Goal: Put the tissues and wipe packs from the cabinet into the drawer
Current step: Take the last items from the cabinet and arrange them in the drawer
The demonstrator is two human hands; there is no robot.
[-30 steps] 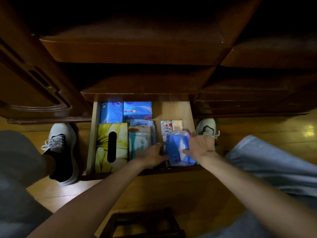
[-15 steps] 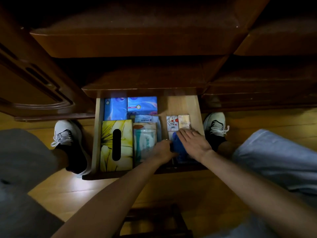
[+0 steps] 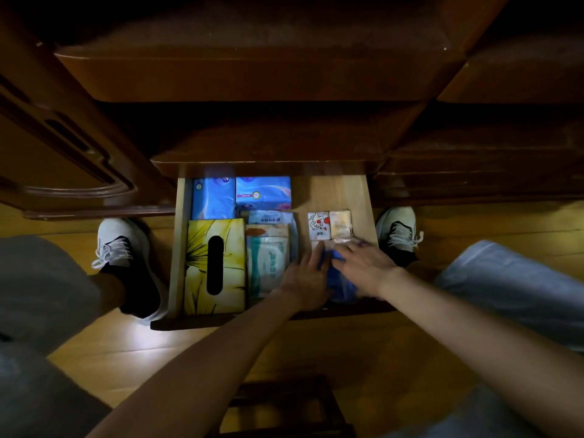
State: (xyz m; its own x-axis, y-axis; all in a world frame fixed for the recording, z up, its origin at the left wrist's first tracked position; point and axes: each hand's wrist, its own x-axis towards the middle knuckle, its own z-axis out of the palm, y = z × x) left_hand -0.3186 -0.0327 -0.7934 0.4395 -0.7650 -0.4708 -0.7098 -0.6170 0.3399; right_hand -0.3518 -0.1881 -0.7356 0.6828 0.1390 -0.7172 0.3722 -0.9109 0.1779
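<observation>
This looks like a room in a home, though the light is dim. Dark carved wooden cabinet [image 3: 252, 74] fronts fill the upper frame, a pale drawer [image 3: 335, 194] at centre holds household tissue packs, and a yellowish wood-plank floor [image 3: 126, 349] spreads across the lower frame.

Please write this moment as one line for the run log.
left hand: pressing | right hand: pressing | object: blue pack | place: drawer
</observation>
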